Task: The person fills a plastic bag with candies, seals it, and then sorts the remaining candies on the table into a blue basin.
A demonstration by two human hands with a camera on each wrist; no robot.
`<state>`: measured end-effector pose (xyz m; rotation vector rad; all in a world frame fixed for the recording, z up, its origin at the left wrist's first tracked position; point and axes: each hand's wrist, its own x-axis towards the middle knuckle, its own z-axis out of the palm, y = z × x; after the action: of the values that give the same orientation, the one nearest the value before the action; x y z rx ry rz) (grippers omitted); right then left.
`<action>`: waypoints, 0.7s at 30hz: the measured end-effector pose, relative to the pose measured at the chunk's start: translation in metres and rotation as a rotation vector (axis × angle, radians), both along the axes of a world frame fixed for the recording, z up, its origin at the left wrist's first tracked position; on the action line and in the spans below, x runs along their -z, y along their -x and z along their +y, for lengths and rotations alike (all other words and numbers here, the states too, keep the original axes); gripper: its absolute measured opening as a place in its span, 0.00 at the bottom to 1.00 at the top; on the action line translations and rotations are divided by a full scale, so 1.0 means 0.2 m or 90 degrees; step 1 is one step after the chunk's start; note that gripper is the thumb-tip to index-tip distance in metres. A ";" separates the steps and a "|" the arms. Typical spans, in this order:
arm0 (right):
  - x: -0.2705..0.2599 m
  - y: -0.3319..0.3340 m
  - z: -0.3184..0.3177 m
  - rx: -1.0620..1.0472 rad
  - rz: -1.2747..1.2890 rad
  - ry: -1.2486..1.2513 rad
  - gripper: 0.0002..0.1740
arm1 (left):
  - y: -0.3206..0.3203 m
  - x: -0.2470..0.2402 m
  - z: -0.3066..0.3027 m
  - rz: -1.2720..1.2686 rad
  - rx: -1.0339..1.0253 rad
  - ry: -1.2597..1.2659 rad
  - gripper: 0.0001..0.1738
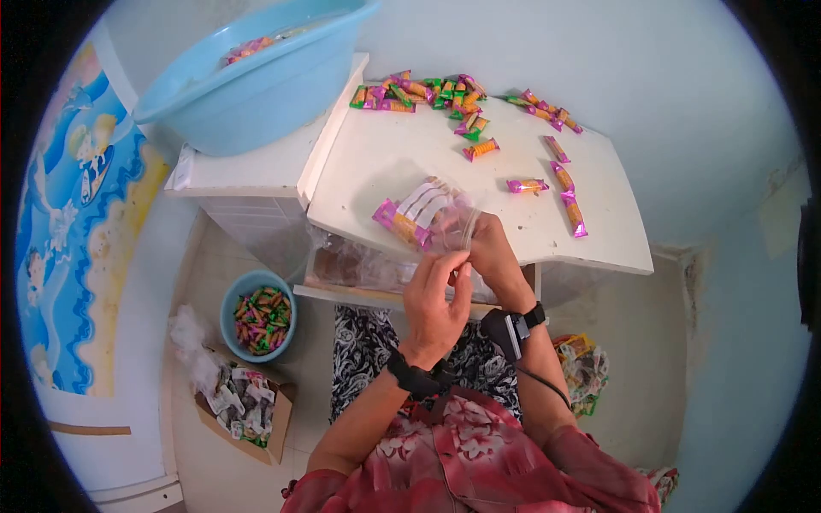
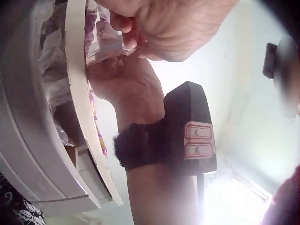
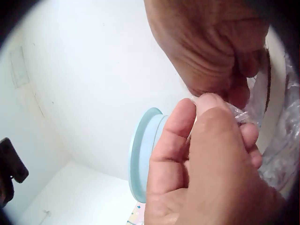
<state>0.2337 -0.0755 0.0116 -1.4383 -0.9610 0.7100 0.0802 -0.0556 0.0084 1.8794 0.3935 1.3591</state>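
Note:
A clear plastic bag (image 1: 432, 214) with white printed stripes holds several small snack packs in pink and orange wrappers. It lies tilted at the front of the white tabletop, its mouth end toward the person. My left hand (image 1: 436, 303) pinches the gathered mouth between thumb and fingers. Close beside it, my right hand (image 1: 494, 252) grips the same end with curled fingers. In the right wrist view, the left thumb and fingers (image 3: 206, 140) meet at a bit of clear film (image 3: 240, 114), right against the right hand (image 3: 211, 47).
Loose snack packs (image 1: 457, 94) lie along the back and right of the tabletop (image 1: 368, 171). An open drawer (image 1: 359, 267) of plastic bags sits below. A large blue basin (image 1: 256, 94) stands left; a small tub (image 1: 259, 316) of packs and a carton (image 1: 244, 406) are on the floor.

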 end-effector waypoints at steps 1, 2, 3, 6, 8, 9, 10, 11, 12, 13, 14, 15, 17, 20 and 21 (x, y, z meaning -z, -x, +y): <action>-0.01 0.01 0.01 -0.005 0.004 0.008 0.05 | 0.00 0.00 0.00 0.003 -0.002 -0.003 0.11; -0.03 0.01 0.01 -0.009 0.007 0.015 0.05 | 0.00 0.01 0.00 0.000 -0.002 0.002 0.11; -0.04 0.02 0.01 -0.014 0.011 0.021 0.05 | 0.00 0.01 0.00 -0.004 -0.002 0.006 0.10; -0.03 0.02 0.03 0.006 -0.054 0.010 0.05 | -0.01 0.02 0.01 -0.010 -0.002 0.012 0.11; -0.04 0.05 0.01 0.037 -0.049 0.001 0.05 | 0.00 0.03 0.02 -0.010 -0.004 0.012 0.11; -0.05 0.06 -0.01 0.053 -0.045 -0.002 0.05 | 0.00 0.03 0.02 -0.008 -0.003 0.012 0.12; -0.04 0.06 -0.02 0.056 -0.042 0.002 0.06 | 0.00 0.03 0.01 -0.005 0.000 0.012 0.12; -0.02 0.04 -0.04 0.062 -0.039 0.005 0.06 | -0.01 0.03 0.01 -0.002 -0.001 0.013 0.12; -0.03 0.04 -0.06 0.069 -0.036 0.009 0.06 | -0.01 0.02 0.00 0.002 -0.002 0.014 0.12; -0.04 0.04 -0.10 0.071 -0.045 0.023 0.06 | 0.00 0.02 0.00 0.005 -0.002 0.015 0.12; -0.06 0.05 -0.14 0.073 -0.053 0.036 0.06 | 0.00 0.01 0.00 0.008 -0.007 0.014 0.12; -0.10 0.05 -0.18 0.078 -0.064 0.047 0.07 | 0.01 0.01 0.00 0.008 -0.010 0.011 0.12; -0.14 0.05 -0.26 0.106 0.000 -0.020 0.06 | 0.00 -0.01 -0.01 0.002 -0.018 0.011 0.12; -0.11 -0.11 -0.33 0.196 -0.072 -0.081 0.06 | 0.01 0.00 0.02 0.018 -0.020 -0.001 0.12; -0.14 -0.18 -0.35 0.249 -0.137 -0.032 0.09 | 0.01 0.00 0.02 0.009 -0.020 -0.004 0.12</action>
<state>0.2695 -0.1447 0.0394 -1.6200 -0.8173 0.2456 0.0788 -0.0514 0.0093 1.8969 0.4274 1.3693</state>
